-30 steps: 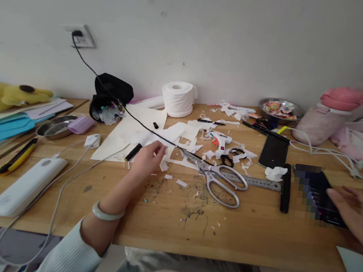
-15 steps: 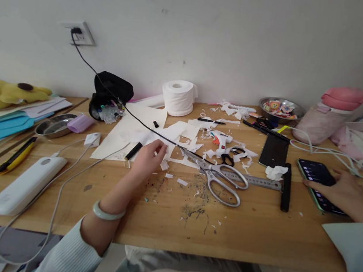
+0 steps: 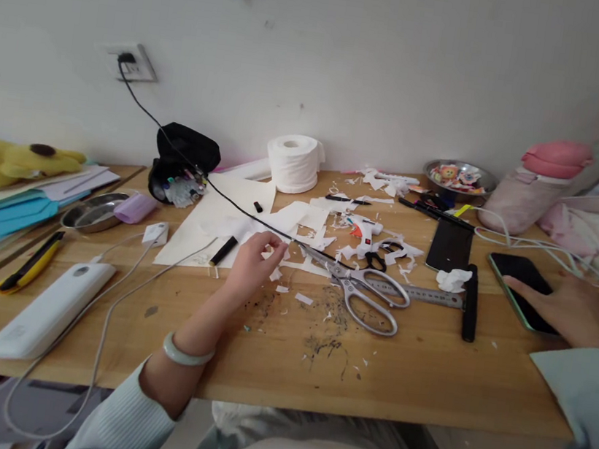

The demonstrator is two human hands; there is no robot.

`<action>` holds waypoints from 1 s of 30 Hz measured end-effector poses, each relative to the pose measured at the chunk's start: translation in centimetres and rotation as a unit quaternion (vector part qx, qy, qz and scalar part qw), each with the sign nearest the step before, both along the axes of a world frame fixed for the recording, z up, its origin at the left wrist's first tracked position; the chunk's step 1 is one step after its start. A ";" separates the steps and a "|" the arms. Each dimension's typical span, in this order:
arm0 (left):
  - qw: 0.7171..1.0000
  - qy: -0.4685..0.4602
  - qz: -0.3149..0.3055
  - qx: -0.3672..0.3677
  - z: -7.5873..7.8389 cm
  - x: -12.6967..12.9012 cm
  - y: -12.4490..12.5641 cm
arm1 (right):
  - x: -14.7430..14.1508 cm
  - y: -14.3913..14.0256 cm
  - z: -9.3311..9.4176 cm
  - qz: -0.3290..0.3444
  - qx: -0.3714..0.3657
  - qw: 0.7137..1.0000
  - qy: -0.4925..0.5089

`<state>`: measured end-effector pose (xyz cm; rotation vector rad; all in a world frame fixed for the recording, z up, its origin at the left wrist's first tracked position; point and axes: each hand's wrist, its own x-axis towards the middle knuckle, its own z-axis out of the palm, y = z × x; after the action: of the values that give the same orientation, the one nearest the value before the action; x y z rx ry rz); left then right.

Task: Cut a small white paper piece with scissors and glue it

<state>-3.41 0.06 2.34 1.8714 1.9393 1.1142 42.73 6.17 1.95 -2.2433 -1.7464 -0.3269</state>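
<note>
My left hand is closed in a pinch over the paper scraps. A tiny white bit shows at its fingertips, too small to name. To its right lie large grey-handled scissors, blades toward the hand, over a metal ruler. A black marker rests just left of the hand on white paper. At the right, my right hand spans a phone in a green case, thumb across its left side; the other fingers are partly hidden. The phone's screen is dark.
A glue gun lies among paper scraps. Behind stand a toilet roll, a black pencil case, a metal bowl and a pink bottle. At left are a white power bank with cables and a yellow cutter.
The phone's screen has gone from lit with icons to dark. My right thumb still lies across the phone. My left hand has shifted slightly right, still pinched. The view has moved a little.
</note>
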 end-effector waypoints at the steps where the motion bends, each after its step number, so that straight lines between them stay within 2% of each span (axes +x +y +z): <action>1: 1.000 -0.013 -0.007 0.000 0.2 0.2 0.1 | -1.2 -0.4 0.6 -0.012 0.014 1.000 -0.010; 3: 0.999 -0.038 -0.035 0.001 0.5 0.7 0.2 | -4.4 -1.6 1.8 0.095 0.052 0.994 0.015; 5: 0.995 -0.070 -0.074 -0.008 0.7 1.3 0.4 | -8.2 -3.0 2.7 0.242 0.051 0.966 0.073; 6: 0.991 -0.093 -0.094 -0.015 0.7 1.6 0.5 | -10.2 -3.8 2.9 0.315 -0.004 0.944 0.095; 8: 0.979 -0.155 -0.123 -0.037 0.7 2.0 0.7 | -14.1 -5.3 2.9 0.415 -0.072 0.900 0.109; 10: 0.967 -0.223 -0.114 -0.056 0.5 2.2 0.8 | -17.4 -6.4 2.5 0.472 -0.133 0.869 0.070; 12: 0.948 -0.295 -0.105 -0.063 0.2 2.2 0.9 | -20.0 -6.9 2.1 0.512 -0.151 0.845 0.023; 15: 0.909 -0.394 -0.113 -0.077 -0.3 2.2 0.8 | -22.2 -6.8 1.7 0.512 -0.156 0.844 0.022; 20: 0.855 -0.474 -0.151 -0.146 -0.9 3.1 -0.2 | -23.8 -6.1 1.5 0.460 -0.191 0.858 0.124; 22: 0.826 -0.500 -0.172 -0.195 -1.0 3.6 -0.7 | -24.4 -5.8 1.4 0.454 -0.225 0.840 0.194; 24: 0.802 -0.525 -0.183 -0.217 -1.2 4.0 -1.1 | -24.9 -5.4 1.2 0.456 -0.264 0.806 0.268; 27: 0.795 -0.537 -0.169 -0.225 -1.6 4.2 -1.3 | -25.2 -4.8 0.9 0.441 -0.309 0.769 0.343; 30: 0.781 -0.558 -0.142 -0.243 -2.0 4.0 -1.0 | -25.0 -4.4 0.5 0.417 -0.336 0.757 0.375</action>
<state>0.59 -0.93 0.32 0.7963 1.0278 1.0735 17.69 1.77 2.46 -1.2410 -2.2419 1.3647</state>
